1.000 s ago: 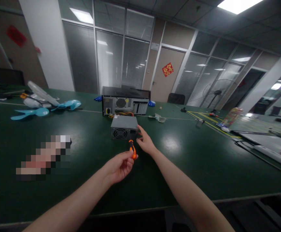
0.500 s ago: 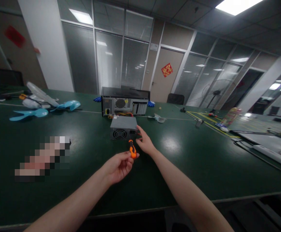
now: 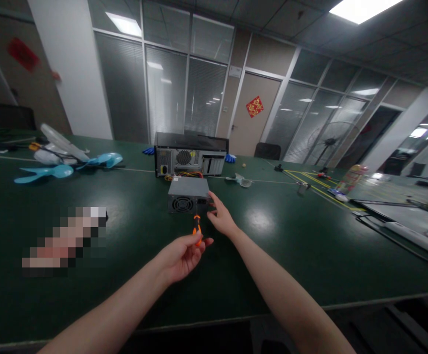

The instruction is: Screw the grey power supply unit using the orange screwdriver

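Observation:
A screwdriver (image 3: 196, 227) with an orange and black handle is pinched in my left hand (image 3: 184, 255). Its thin shaft points at the rear face of a grey power supply unit (image 3: 188, 188), just below the power inlet; whether the tip touches the face is too small to tell. My right hand (image 3: 221, 216) lies against the unit's right side, fingers stretched along it and thumb apart near the front corner. The unit sits flat on the green table, its fan grille towards me. Coloured cables (image 3: 189, 174) run behind it.
Behind the unit a black computer case (image 3: 191, 152) lies on its side, with blue gloves (image 3: 230, 158) beside it. Light blue fan blades (image 3: 47, 174) lie to the left. A blurred-out object (image 3: 66, 241) rests nearer me. At right are a bottle (image 3: 352, 178) and a flat panel (image 3: 401, 221).
The screwdriver's handle has turned and shifted slightly left in my left hand, with the fingers rolled over it. My right hand and the power supply unit have stayed put.

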Demonstrator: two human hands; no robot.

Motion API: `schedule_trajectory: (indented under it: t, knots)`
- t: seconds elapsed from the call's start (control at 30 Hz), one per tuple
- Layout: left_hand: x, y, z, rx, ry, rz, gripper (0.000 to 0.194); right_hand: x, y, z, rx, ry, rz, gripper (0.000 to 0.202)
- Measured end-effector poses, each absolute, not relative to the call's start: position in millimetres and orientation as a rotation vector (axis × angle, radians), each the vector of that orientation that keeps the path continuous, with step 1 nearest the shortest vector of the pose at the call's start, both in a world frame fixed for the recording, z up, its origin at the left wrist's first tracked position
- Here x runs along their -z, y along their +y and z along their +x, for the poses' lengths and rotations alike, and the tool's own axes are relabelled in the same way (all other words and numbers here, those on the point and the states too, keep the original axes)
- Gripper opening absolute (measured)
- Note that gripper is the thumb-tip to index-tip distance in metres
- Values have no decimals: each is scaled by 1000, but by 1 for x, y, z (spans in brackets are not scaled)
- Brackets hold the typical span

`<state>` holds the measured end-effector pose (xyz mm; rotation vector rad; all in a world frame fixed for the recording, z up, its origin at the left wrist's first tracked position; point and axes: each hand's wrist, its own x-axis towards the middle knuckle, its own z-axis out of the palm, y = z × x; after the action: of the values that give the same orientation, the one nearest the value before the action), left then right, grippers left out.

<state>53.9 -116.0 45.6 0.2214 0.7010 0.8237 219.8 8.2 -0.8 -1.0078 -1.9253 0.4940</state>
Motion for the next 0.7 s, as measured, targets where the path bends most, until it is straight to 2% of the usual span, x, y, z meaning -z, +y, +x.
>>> schedule_trajectory:
  t: [0.27, 0.53, 0.7]
  knots:
    - [-42, -113, 52, -905, 745, 215, 16, 0, 8, 220, -491, -1934, -1012, 73]
    - [-45, -111, 49, -845, 689, 284, 35, 1, 8, 220, -487, -1924, -1000, 72]
    - [-47, -116, 53, -863, 699, 380, 35, 1, 8, 220, -488, -1922, -988, 73]
